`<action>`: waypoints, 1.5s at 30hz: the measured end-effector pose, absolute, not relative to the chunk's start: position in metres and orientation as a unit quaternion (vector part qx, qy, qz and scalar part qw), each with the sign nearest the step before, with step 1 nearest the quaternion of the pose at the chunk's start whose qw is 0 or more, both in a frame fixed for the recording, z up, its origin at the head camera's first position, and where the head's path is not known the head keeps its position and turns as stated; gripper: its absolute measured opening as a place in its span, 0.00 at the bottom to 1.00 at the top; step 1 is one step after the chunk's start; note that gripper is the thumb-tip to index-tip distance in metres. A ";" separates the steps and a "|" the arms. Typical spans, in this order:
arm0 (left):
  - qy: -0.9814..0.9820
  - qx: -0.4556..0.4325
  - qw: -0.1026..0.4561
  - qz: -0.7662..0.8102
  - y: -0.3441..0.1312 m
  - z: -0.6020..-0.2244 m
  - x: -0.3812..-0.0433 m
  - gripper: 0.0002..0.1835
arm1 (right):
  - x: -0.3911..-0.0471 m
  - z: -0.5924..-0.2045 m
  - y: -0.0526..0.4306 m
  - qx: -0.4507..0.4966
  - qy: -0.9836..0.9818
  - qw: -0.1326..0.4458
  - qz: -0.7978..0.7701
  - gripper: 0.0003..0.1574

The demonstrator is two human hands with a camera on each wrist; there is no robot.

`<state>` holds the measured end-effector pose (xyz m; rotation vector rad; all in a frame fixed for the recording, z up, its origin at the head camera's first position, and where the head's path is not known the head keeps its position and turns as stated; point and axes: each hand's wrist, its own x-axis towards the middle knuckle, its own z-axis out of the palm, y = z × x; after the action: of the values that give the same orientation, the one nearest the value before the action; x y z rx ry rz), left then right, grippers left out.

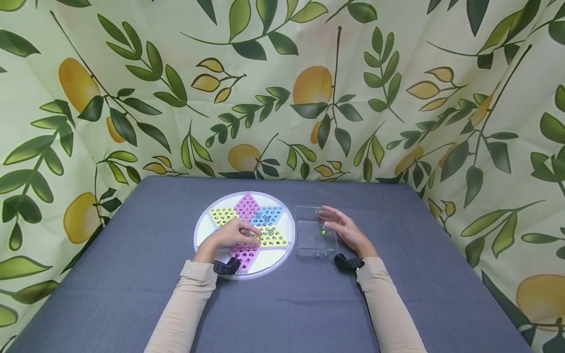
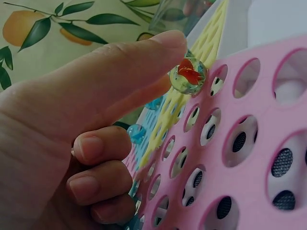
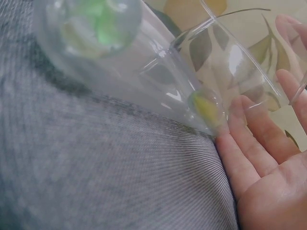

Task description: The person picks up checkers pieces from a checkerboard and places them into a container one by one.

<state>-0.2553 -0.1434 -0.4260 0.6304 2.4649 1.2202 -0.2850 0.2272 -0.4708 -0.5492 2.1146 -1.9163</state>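
Note:
A round white Chinese checkers board [image 1: 269, 255] with a pink, yellow and blue star of holes lies on the table. My left hand [image 1: 234, 233] is over its middle, pinching a clear marble with a red swirl [image 2: 188, 75] at thumb and fingertip, close to the holes; the other fingers are curled. A clear plastic box [image 1: 309, 247] stands right of the board. My right hand [image 1: 346, 228] is at the box's right side, fingers extended along its wall. Inside the box are a green-swirl marble [image 3: 100, 21] and a yellow one [image 3: 205, 108].
Blue marbles [image 2: 136, 133] sit on the far part of the board. A dark grey cloth [image 1: 282, 314] covers the table. Behind and at the sides hangs a leaf-and-fruit patterned curtain [image 1: 273, 122]. Each wrist wears a black camera band [image 1: 227, 266].

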 end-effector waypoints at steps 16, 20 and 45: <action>0.878 0.210 0.172 0.395 -0.142 -0.426 -0.253 0.17 | -0.285 -0.471 0.229 -0.190 0.724 0.115 -0.653 0.39; 0.877 0.209 0.175 0.396 -0.143 -0.426 -0.254 0.16 | -0.285 -0.471 0.229 -0.188 0.724 0.116 -0.653 0.39; 0.865 0.208 0.132 0.437 -0.139 -0.427 -0.257 0.15 | -0.284 -0.470 0.228 -0.171 0.741 0.115 -0.639 0.38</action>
<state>-0.2573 -0.1393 -0.4269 0.6025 2.5107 1.2672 -0.2838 0.2275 -0.4698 -0.5017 2.1711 -1.8737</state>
